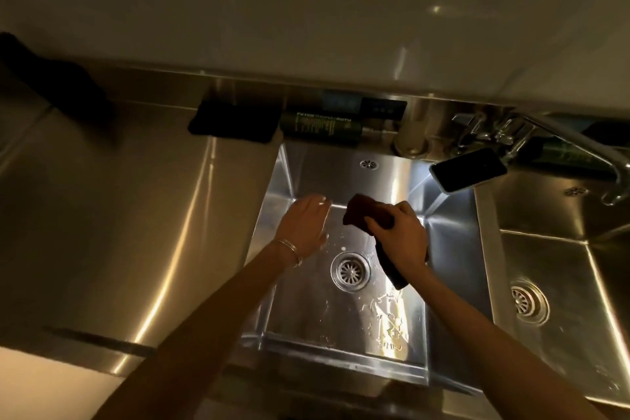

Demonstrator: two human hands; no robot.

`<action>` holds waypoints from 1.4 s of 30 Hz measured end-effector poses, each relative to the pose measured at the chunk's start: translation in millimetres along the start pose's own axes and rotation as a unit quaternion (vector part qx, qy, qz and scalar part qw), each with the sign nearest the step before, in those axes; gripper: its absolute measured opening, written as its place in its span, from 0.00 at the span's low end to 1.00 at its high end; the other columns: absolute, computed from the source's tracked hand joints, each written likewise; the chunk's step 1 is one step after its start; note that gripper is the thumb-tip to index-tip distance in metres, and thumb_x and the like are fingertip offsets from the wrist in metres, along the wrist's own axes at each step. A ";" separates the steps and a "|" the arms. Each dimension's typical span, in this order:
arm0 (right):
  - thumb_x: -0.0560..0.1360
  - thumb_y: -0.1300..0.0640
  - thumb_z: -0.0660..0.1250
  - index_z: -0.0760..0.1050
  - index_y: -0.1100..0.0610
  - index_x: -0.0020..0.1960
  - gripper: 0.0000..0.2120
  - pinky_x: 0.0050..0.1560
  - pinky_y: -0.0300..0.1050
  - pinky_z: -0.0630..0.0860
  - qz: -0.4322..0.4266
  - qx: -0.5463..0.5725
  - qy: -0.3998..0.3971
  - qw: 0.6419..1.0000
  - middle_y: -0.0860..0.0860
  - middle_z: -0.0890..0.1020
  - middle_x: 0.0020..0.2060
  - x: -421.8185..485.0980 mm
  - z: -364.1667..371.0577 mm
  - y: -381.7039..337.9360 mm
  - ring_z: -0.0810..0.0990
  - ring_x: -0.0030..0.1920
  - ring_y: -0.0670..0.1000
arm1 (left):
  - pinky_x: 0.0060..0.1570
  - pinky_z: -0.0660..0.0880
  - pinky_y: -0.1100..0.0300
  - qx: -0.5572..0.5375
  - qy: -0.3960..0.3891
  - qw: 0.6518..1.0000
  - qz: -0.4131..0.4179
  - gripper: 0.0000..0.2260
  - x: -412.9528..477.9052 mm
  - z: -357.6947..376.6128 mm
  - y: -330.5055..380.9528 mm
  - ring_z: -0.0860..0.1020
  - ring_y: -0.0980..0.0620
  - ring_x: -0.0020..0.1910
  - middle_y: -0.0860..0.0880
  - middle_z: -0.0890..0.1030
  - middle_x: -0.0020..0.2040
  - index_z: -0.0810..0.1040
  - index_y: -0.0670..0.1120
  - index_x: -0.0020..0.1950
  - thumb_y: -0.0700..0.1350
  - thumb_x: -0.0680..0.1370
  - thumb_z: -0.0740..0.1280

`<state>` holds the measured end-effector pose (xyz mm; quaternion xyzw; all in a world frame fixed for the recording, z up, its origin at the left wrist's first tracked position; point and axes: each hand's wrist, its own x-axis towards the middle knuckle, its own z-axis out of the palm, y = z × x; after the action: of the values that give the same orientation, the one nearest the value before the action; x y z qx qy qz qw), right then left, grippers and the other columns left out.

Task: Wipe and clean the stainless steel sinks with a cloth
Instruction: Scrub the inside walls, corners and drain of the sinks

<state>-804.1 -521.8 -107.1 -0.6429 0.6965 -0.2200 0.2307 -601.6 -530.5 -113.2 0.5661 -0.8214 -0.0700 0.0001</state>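
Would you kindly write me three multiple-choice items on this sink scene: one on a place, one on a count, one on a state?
1. Where does the phone lie? A. on the divider between the basins B. in a drain C. on the left counter
2. How many drain strainers show? A. one B. two C. four
3. What does the right hand do? A. hangs empty B. grips the dark cloth C. turns a tap
Answers: 1 A, it rests at the divider's back end; 2 B, one per basin; 3 B, it clasps the cloth.
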 end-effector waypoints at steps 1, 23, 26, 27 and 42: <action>0.73 0.47 0.68 0.77 0.51 0.60 0.17 0.42 0.41 0.68 0.006 0.001 0.004 1.000 0.51 0.76 0.49 7.5 0.2 -2.7 0.79 0.46 0.53 | 0.72 0.54 0.55 0.004 0.006 1.000 0.000 0.30 12.7 -4.0 -7.9 0.59 0.46 0.73 0.44 0.60 0.74 0.56 0.43 0.75 0.49 0.77 0.64; 0.73 0.45 0.68 0.77 0.52 0.61 0.19 0.44 0.39 0.66 0.081 -0.090 0.069 0.990 0.50 0.76 0.53 109.0 17.9 -55.7 0.78 0.50 0.51 | 0.67 0.60 0.48 0.047 0.041 0.997 0.038 0.32 209.5 -18.1 -104.9 0.64 0.41 0.67 0.41 0.66 0.69 0.61 0.44 0.72 0.50 0.73 0.70; 0.73 0.46 0.68 0.77 0.52 0.61 0.19 0.44 0.39 0.66 0.075 -0.092 0.067 0.991 0.51 0.77 0.54 116.9 19.7 -55.8 0.78 0.51 0.51 | 0.63 0.64 0.48 0.098 0.051 0.993 0.034 0.29 215.0 -17.4 -108.3 0.66 0.41 0.64 0.42 0.69 0.65 0.65 0.45 0.68 0.51 0.71 0.71; 0.73 0.46 0.68 0.77 0.53 0.61 0.19 0.45 0.39 0.66 0.072 -0.093 0.065 0.991 0.51 0.77 0.54 118.9 19.7 -54.6 0.78 0.51 0.52 | 0.62 0.64 0.48 0.110 0.053 0.992 0.034 0.28 215.4 -18.0 -109.9 0.66 0.42 0.64 0.42 0.71 0.63 0.67 0.44 0.66 0.51 0.70 0.72; 0.73 0.47 0.69 0.79 0.55 0.55 0.15 0.43 0.42 0.68 0.039 -0.046 0.105 0.993 0.52 0.77 0.50 168.2 24.8 -57.9 0.77 0.47 0.53 | 0.38 0.79 0.52 0.040 0.067 0.997 0.014 0.33 71.1 -38.0 -152.4 0.81 0.42 0.41 0.43 0.82 0.40 0.81 0.41 0.46 0.50 0.44 0.83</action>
<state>-754.4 -694.1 -98.4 -0.5986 0.7505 -0.2451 0.1350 -482.3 -654.3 -98.7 0.5578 -0.8293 0.0008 0.0332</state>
